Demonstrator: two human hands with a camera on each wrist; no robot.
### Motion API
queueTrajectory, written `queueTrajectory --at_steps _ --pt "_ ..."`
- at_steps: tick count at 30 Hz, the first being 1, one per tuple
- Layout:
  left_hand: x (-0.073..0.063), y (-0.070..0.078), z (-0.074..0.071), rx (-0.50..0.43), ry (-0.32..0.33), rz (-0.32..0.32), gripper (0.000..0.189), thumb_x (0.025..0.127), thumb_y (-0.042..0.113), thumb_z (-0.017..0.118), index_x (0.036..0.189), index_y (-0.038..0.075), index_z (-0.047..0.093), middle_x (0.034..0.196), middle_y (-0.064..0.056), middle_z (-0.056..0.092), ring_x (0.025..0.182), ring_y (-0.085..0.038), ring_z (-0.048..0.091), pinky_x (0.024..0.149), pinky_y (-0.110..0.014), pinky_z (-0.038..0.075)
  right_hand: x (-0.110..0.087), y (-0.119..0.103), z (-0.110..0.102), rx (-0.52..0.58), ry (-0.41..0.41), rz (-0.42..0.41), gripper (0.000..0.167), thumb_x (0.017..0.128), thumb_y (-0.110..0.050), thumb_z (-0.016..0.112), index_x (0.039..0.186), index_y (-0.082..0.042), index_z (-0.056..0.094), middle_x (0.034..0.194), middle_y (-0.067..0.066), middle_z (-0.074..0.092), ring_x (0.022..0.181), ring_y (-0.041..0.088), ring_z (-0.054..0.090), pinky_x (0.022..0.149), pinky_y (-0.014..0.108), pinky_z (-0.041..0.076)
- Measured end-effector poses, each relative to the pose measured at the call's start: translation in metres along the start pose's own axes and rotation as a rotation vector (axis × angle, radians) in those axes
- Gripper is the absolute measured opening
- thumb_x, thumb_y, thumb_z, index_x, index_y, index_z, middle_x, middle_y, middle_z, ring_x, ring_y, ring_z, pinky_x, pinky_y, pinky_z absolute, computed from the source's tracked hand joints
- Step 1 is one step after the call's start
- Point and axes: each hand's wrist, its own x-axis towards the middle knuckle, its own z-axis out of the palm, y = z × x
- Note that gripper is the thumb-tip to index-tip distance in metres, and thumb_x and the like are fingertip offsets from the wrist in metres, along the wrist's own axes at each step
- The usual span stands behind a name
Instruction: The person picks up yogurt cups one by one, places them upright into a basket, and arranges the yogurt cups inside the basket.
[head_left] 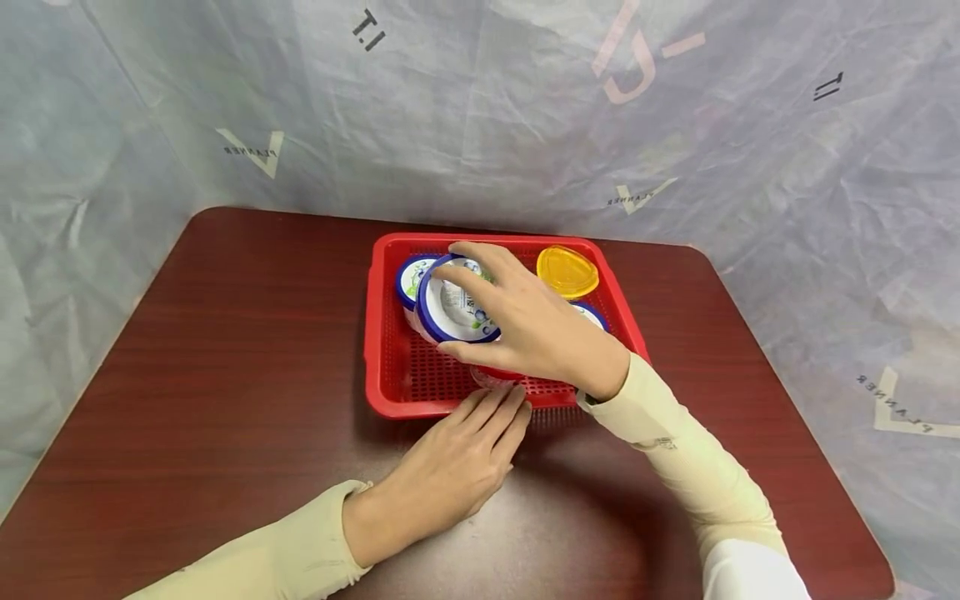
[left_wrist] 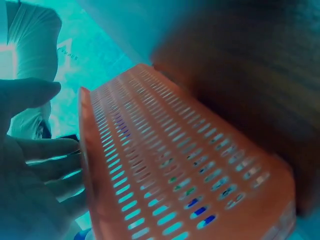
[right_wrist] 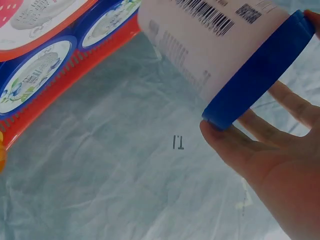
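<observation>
My right hand grips a round jar by the rim of its blue-edged lid, above the red basket. In the right wrist view the jar is tilted, with a barcode on its pale side and fingers around the blue lid. My left hand touches the basket's near side with straight fingers. In the left wrist view the slotted basket wall stands by that hand's fingertips. Inside the basket are another blue-lidded jar, one partly behind my right hand, and a red-lidded jar, mostly covered.
A yellow, rounded-triangular container lies in the basket's far right corner. The basket stands on a dark red-brown table. Behind and beside the table hangs a grey, wrinkled sheet with printed letters.
</observation>
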Motion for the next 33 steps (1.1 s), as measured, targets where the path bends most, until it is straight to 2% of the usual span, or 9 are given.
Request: queueTrajectory --at_steps 1,5,9,13,18,24,33 --pt "0.0 0.001 0.001 -0.016 -0.011 0.0 0.053 0.093 0.022 0.058 0.139 -0.003 0.051 0.143 -0.02 0.051 0.133 -0.033 0.048 0.111 -0.042 0.036 0.001 0.0 0.001 0.003 -0.008 0.002 0.065 0.087 -0.048 0.071 0.138 -0.013 0.051 0.144 0.012 0.043 0.133 0.024 0.042 0.109 0.04 0.037" --pt "0.0 0.004 0.006 -0.03 0.011 0.0 0.051 0.093 0.017 0.056 0.139 -0.005 0.05 0.144 -0.022 0.05 0.134 -0.034 0.048 0.112 -0.044 0.034 0.002 0.0 0.004 0.0 -0.056 0.004 0.067 0.088 -0.051 0.069 0.14 -0.015 0.048 0.144 0.012 0.043 0.134 0.024 0.041 0.108 0.041 0.039" --pt "0.0 0.005 0.007 0.006 0.032 -0.002 0.049 0.093 0.016 0.052 0.137 -0.004 0.053 0.143 -0.021 0.052 0.134 -0.033 0.049 0.113 -0.044 0.033 0.004 -0.001 0.01 0.009 -0.111 -0.006 0.07 0.088 -0.05 0.069 0.144 -0.015 0.045 0.146 0.014 0.042 0.136 0.024 0.038 0.109 0.041 0.038" --pt "0.0 0.005 0.006 0.013 -0.009 0.003 0.05 0.094 0.017 0.049 0.139 -0.004 0.05 0.145 -0.022 0.049 0.136 -0.033 0.046 0.114 -0.044 0.031 0.006 -0.003 0.017 0.012 -0.168 -0.026 0.072 0.089 -0.049 0.068 0.146 -0.014 0.042 0.147 0.014 0.041 0.136 0.026 0.038 0.111 0.041 0.035" --pt "-0.001 0.006 0.004 0.002 -0.069 0.015 0.053 0.096 0.021 0.052 0.142 -0.004 0.046 0.146 -0.022 0.047 0.137 -0.033 0.045 0.115 -0.044 0.029 0.01 -0.005 0.026 -0.013 -0.235 -0.047 0.072 0.089 -0.049 0.067 0.146 -0.012 0.042 0.147 0.014 0.04 0.136 0.026 0.036 0.111 0.041 0.035" --pt "0.0 0.006 0.003 0.008 -0.069 0.018 0.057 0.094 0.021 0.054 0.143 -0.005 0.045 0.147 -0.023 0.046 0.138 -0.034 0.044 0.116 -0.044 0.028 0.014 -0.005 0.037 -0.065 -0.247 -0.097 0.069 0.089 -0.05 0.067 0.143 -0.012 0.046 0.142 0.014 0.045 0.132 0.026 0.037 0.109 0.037 0.036" --pt "0.001 0.006 0.005 0.018 -0.052 0.02 0.055 0.094 0.018 0.043 0.143 -0.007 0.043 0.147 -0.025 0.045 0.137 -0.036 0.043 0.115 -0.045 0.029 0.017 -0.002 0.055 -0.14 -0.33 -0.13 0.067 0.089 -0.048 0.068 0.141 -0.011 0.048 0.14 0.015 0.047 0.126 0.027 0.042 0.102 0.035 0.041"
